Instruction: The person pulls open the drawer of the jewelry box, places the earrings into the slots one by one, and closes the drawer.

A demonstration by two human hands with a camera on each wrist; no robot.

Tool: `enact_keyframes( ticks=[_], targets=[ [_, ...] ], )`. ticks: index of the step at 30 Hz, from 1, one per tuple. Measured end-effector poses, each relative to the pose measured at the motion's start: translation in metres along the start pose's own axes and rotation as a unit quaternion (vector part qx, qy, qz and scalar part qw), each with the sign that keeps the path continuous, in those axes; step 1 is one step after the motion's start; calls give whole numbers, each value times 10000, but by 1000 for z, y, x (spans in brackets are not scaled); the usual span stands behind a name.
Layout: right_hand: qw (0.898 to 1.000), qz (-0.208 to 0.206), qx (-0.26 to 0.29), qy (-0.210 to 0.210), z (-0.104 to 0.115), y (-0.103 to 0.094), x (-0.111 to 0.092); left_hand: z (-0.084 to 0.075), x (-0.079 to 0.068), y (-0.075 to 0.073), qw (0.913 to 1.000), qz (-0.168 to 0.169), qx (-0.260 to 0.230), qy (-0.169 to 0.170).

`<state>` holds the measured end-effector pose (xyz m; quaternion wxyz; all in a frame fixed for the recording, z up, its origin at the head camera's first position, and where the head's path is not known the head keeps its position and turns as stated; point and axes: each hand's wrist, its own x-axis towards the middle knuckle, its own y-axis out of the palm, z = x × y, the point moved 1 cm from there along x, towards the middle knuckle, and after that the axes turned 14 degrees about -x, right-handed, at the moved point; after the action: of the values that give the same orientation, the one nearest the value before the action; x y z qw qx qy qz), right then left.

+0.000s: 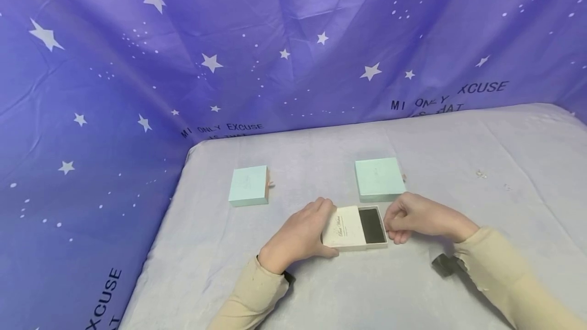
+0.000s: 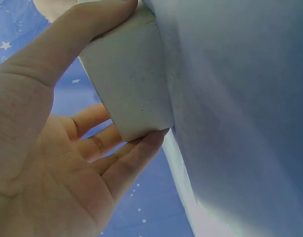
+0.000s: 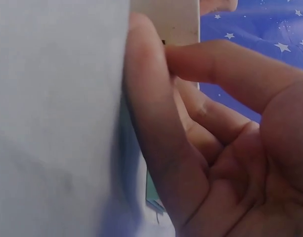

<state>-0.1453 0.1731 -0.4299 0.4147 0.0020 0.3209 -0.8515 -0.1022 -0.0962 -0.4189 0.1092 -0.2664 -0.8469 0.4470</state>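
Observation:
A white drawer-style gift box (image 1: pixel 345 228) with "Best Wishes" lettering lies on the cloth, its drawer (image 1: pixel 384 244) partly slid out to the right, showing a black lining (image 1: pixel 372 226). My left hand (image 1: pixel 302 230) grips the sleeve from its left end, thumb on the near side and fingers around the far side; the left wrist view shows the plain end of the box (image 2: pixel 129 81) between them. At the drawer's right end, my right hand (image 1: pixel 410 218) pinches with thumb and curled fingers. A small dark bit, seemingly a pull tab (image 3: pixel 163 42), shows there, mostly hidden by the fingertips.
Two mint-green boxes with small ribbon tabs stand behind, one at left (image 1: pixel 248 185) and one at right (image 1: pixel 379 179) near my right hand. Small shiny pieces (image 1: pixel 480 173) lie on the grey cloth (image 1: pixel 458 152) far right. A purple star-patterned curtain (image 1: pixel 257 85) rises behind.

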Motion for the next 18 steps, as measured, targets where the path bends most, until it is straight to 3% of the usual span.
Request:
enact_keyframes(
  ticks=[18],
  targets=[
    [9997, 96, -125, 190, 3, -6, -8, -1, 0, 1, 10000, 13, 19, 15]
  ],
)
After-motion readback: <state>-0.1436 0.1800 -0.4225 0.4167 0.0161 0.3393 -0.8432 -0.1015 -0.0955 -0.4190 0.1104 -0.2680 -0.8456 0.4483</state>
